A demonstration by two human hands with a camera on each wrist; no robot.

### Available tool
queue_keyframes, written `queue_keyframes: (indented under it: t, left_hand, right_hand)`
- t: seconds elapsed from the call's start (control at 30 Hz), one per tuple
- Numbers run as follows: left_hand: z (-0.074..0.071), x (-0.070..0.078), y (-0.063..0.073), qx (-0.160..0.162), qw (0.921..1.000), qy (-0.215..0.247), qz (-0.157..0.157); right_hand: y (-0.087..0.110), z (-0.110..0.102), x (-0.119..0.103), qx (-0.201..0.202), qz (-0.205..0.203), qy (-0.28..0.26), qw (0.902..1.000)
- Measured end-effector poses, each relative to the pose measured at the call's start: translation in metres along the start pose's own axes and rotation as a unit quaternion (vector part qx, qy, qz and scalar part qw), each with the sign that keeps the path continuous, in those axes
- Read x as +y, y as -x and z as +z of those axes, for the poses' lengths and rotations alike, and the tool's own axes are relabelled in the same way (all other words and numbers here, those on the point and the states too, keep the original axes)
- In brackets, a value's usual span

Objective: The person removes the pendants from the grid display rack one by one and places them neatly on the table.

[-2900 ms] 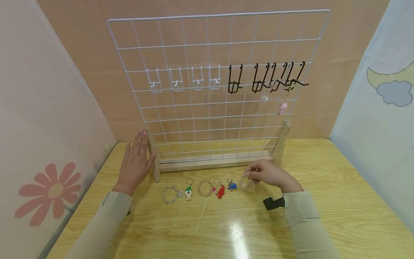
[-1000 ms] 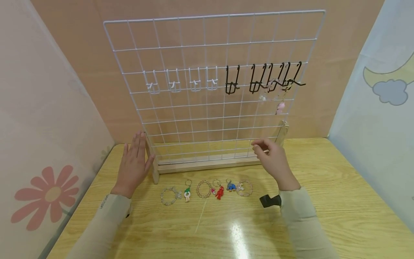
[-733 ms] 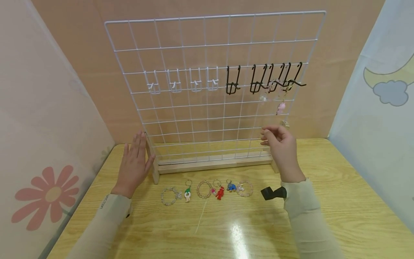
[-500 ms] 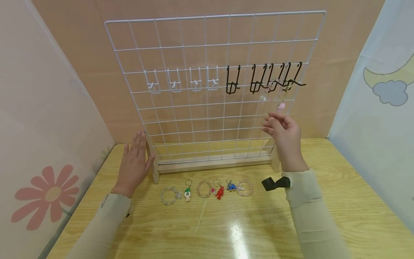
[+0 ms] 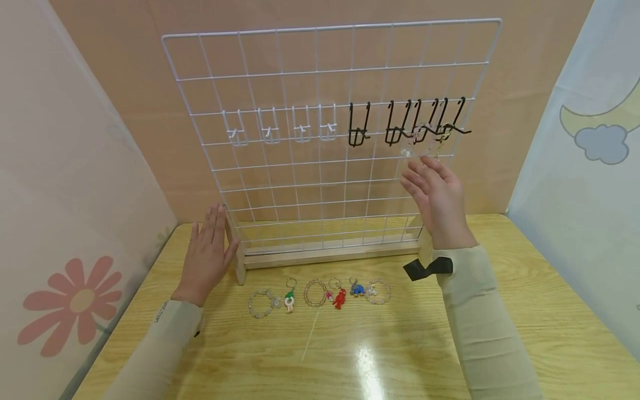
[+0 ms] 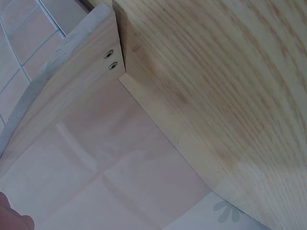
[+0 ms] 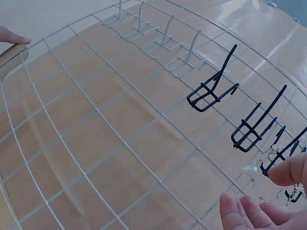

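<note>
My right hand (image 5: pixel 435 194) is raised in front of the white wire grid rack (image 5: pixel 345 161), its thumb and fingers apart and nothing seen held. Its fingertips come right below a beaded bracelet (image 5: pixel 424 129) and a gold-coloured chain (image 5: pixel 442 145), which hang from black hooks (image 5: pixel 445 130); the pink charm under the chain is hidden by the hand. In the right wrist view, clear beads (image 7: pixel 250 176) dangle between hook and fingers. With fingers straight, my left hand (image 5: pixel 207 253) rests against the rack's left wooden foot (image 5: pixel 235 250); only a fingertip (image 6: pixel 14 215) enters the left wrist view.
On the table lie a clear bracelet (image 5: pixel 260 304), a green-and-white keychain (image 5: pixel 290 300), a golden bead bracelet (image 5: pixel 315 293), a red figure keychain (image 5: pixel 340 298), a blue elephant keychain (image 5: pixel 357 289) and a pink bracelet (image 5: pixel 378 291). White hooks (image 5: pixel 270 132) line the grid's left.
My right hand has let go of the pink bracelet on the table and risen up and rightward to the hanging chain, its fingers spreading. The left hand stays at the rack's foot.
</note>
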State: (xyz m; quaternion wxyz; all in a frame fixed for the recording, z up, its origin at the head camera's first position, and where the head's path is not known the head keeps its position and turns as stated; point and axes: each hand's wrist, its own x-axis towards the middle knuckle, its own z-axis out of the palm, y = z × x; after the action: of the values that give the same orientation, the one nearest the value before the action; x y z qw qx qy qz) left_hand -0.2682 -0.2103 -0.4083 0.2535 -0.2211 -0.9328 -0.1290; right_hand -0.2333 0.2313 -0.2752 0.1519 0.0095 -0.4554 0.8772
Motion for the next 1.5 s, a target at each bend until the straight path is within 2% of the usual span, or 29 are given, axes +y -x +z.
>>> queue_keyframes:
  t: [0.33,0.43,0.63,1.13,1.5]
  left_hand:
    - [0.001,0.000,0.000,0.004,1.0000,0.000,0.001]
    - [0.001,-0.001,-0.001,0.004,1.0000,0.000,0.000]
    - [0.001,-0.001,-0.001,0.001,1.0000,-0.001,-0.003]
    - [0.003,-0.002,0.001,0.011,0.9999,-0.002,0.007]
    - [0.003,-0.001,0.000,0.017,0.9998,0.002,0.009]
  right_hand:
    - [-0.002,0.005,-0.004,-0.011,0.018,-0.053,0.9984]
    - [-0.002,0.007,-0.003,-0.009,0.003,-0.069,0.9976]
    - [-0.001,0.010,-0.004,0.004,-0.053,-0.088,0.9948]
    - [0.013,0.027,-0.017,0.018,-0.168,-0.030,0.9852]
    - [0.017,0.034,-0.025,0.005,-0.204,0.004,0.9789]
